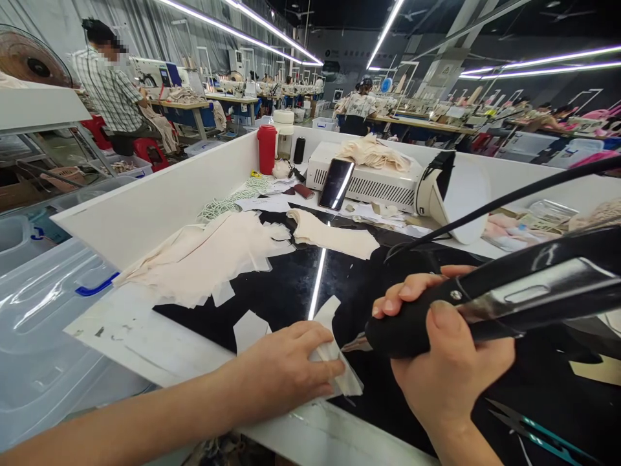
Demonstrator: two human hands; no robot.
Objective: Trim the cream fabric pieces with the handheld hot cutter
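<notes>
My left hand (291,359) lies over a pale fabric piece (350,380), its fingers curled on it and pinning it to the glossy black work surface (286,285). Wrapped in my right hand (451,375) is a black corded hand tool (485,304) with a bright metal panel. Its pointed metal tip (356,344) comes close to the fabric's right edge; whether they touch I cannot tell. Another white piece (250,330) lies just beyond my left wrist, partly covered. Farther off are a spread pile of pale cut pieces (218,255) and a neat stack (334,236).
Teal-handled snips (538,433) lie at the lower right. A phone (336,184) leans on a white vented box (369,171). A red bottle (266,150) stands behind. The tool's black cable (514,200) arches across the right; white side panels (194,175) enclose the bench.
</notes>
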